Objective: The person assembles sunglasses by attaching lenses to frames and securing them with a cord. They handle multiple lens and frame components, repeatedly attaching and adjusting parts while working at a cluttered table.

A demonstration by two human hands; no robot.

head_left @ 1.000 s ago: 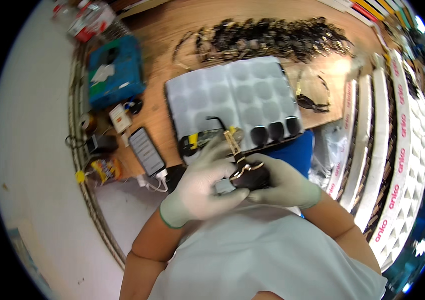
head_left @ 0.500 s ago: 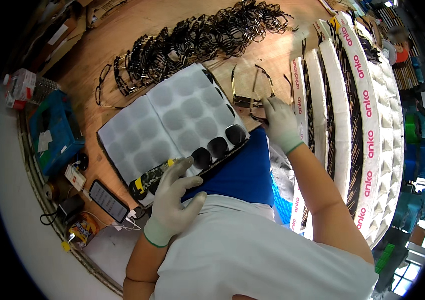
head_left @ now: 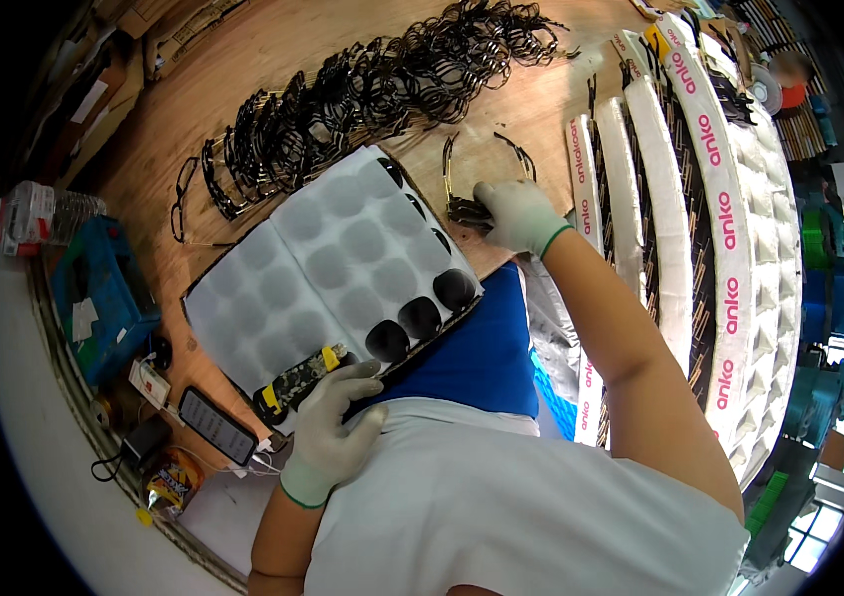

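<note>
My gloved right hand (head_left: 523,217) closes its fingers on a pair of glasses (head_left: 466,211) with dark and gold parts, whose temples stand up from the table. On the left, my gloved left hand (head_left: 331,429) is half curled, with a gap between thumb and fingers. It is by the near edge of a tray, next to a camouflage-patterned cylindrical tool (head_left: 295,385) with yellow bands. Dark lenses (head_left: 419,318) lie in the tray's near right row. White paper sheets (head_left: 328,248) cover the rest, with rounded lens shapes showing through.
A long heap of glasses frames (head_left: 362,94) stretches across the far table. On the right stand rows of white packing dividers (head_left: 675,238) with frames between them. A blue box (head_left: 104,298), a phone (head_left: 216,425) and a plastic bottle (head_left: 50,217) are at the left.
My right hand has moved left and now grips the glasses at their front. My left hand has dropped slightly and curled more. The whole view has shifted a little.
</note>
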